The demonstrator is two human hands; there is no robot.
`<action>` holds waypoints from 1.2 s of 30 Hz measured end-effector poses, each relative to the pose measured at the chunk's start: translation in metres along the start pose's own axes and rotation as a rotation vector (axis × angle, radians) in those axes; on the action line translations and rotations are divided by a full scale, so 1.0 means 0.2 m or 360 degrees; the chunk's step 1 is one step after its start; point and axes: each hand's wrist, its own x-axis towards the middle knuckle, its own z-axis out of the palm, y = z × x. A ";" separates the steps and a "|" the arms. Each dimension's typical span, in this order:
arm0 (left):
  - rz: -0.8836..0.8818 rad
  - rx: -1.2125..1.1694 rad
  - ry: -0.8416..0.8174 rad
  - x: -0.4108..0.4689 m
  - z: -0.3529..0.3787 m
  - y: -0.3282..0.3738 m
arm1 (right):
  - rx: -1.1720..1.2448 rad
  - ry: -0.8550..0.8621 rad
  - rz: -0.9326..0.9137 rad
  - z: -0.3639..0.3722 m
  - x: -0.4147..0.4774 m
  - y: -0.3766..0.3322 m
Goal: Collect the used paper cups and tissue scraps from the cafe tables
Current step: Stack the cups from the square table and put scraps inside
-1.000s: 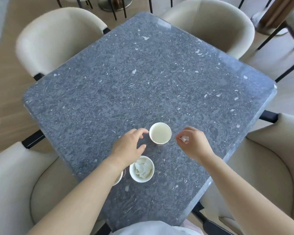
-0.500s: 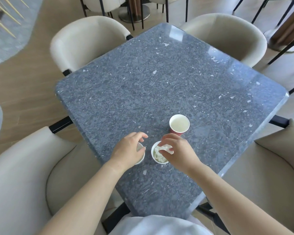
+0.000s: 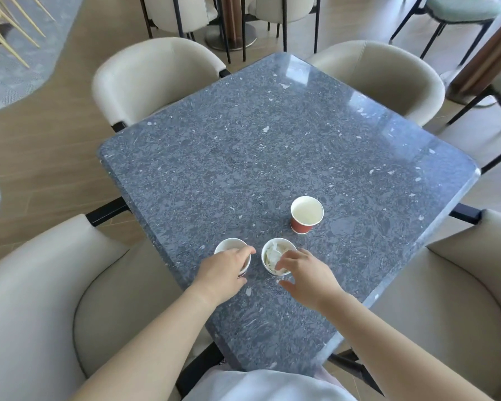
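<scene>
Three paper cups stand near the front of the grey stone table (image 3: pixel 243 157). A red cup (image 3: pixel 306 216) stands apart at the right and looks hollow inside. The middle cup (image 3: pixel 284 246) holds crumpled white tissue scraps (image 3: pixel 273 257). My right hand (image 3: pixel 307 277) is at this cup's near rim with fingers spread and nothing in them. The left cup (image 3: pixel 229 246) is partly hidden under my left hand (image 3: pixel 224 272), which grips it between index finger and thumb.
Four beige padded chairs surround the table, two at the far corners (image 3: pixel 154 79) (image 3: pixel 388 79) and two close by at the left (image 3: pixel 41 299) and right (image 3: pixel 460 285). More chairs and a table base stand behind on the wooden floor.
My right hand carried a tissue scrap from beside the red cup to the middle cup and let it go there. My left hand stayed around the left cup.
</scene>
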 end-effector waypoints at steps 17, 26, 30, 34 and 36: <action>0.0151 -0.0215 0.0619 0.13 -0.25 0.16 | 0.0356 0.0813 -0.0091 -0.34 -0.05 0.04; 0.0026 -0.0117 0.0695 0.18 -0.25 0.19 | 0.0283 0.0907 -0.0055 -0.42 0.06 0.19; -0.0052 -0.0124 0.0648 0.20 -0.23 0.19 | 0.0268 0.0806 -0.0062 -0.37 0.11 0.23; -0.0088 -0.0113 0.0609 0.23 -0.23 0.20 | 0.0266 0.0650 -0.0026 -0.29 0.16 0.26; -0.0108 -0.0109 0.0574 0.24 -0.22 0.19 | 0.0262 0.0549 0.0009 -0.26 0.18 0.29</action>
